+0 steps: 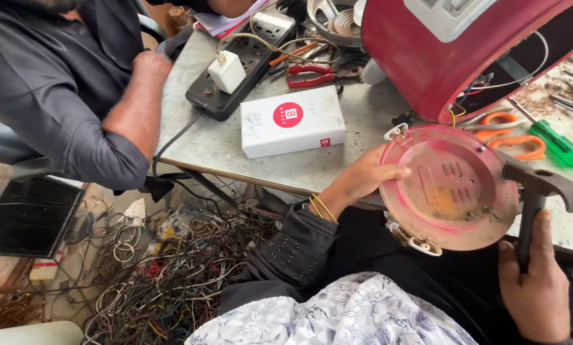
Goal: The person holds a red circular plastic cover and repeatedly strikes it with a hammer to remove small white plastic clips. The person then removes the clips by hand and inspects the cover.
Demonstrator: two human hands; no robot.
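- White box (292, 121) and black power strip (242, 64) lie far left on the counter (363, 115)
- Left hand (362, 179) grips red round plate (452, 188); right hand (534, 287) clamps hammer (537, 191) beside it

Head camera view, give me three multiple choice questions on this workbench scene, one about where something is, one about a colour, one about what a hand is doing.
1. Where does the white box lie?
A. On the table, beside the black power strip
B. On the floor among the wires
C. Inside the red appliance body

2. What colour are the handles of the scissors?
A. Blue
B. Orange
C. White

3. What is the right hand doing?
A. Resting open on the table
B. Pressing a plug into the power strip
C. Gripping the handle of a hammer

Answers:
1. A, the box sits flat on the tabletop next to the strip.
2. B, both loops by the green-handled screwdriver are orange.
3. C, its fingers wrap the dark handle while the left hand holds the round red base plate.
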